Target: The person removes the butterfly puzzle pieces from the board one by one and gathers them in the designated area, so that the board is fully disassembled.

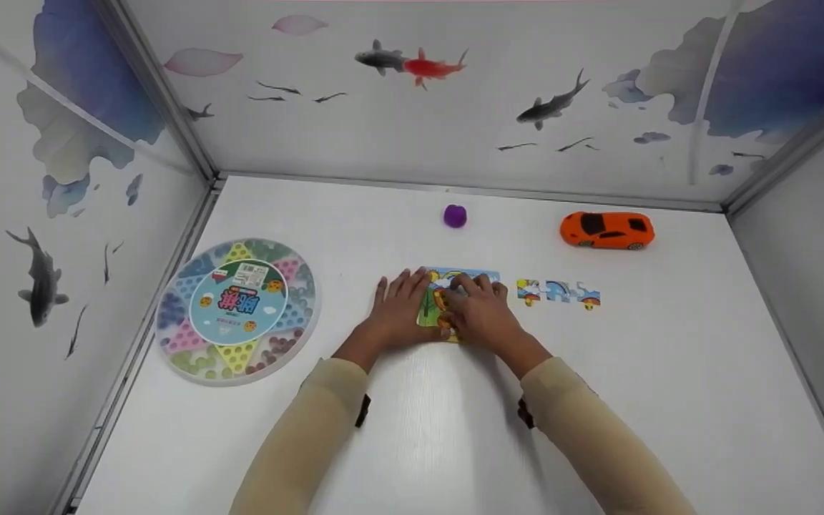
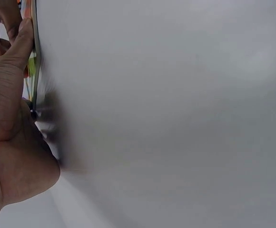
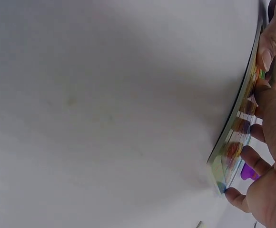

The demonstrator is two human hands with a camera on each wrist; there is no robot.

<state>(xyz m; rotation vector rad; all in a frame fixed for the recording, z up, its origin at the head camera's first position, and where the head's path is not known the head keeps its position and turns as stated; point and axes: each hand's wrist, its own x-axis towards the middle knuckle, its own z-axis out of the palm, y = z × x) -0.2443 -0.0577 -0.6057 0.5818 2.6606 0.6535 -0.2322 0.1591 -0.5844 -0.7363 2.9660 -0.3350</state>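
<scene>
A small, colourful jigsaw puzzle (image 1: 428,313) in a flat tray lies on the white table between both hands. My left hand (image 1: 396,312) rests at its left side with fingers extended, and the thumb lies along the near edge. Over the puzzle's right half, my right hand (image 1: 485,315) presses spread, slightly bent fingers onto the surface. The right wrist view shows its fingertips touching the puzzle (image 3: 232,151) near the tray's rim. Much of the picture is covered by the hands. Just to the right lie several loose jigsaw pieces (image 1: 557,290) in a row.
A round, clear-cased Chinese checkers set (image 1: 238,312) with coloured marbles lies at the left. Behind the puzzle sits a small purple object (image 1: 455,216). An orange toy car (image 1: 606,230) stands at the back right. Printed panels (image 1: 455,129) border the table (image 1: 412,429).
</scene>
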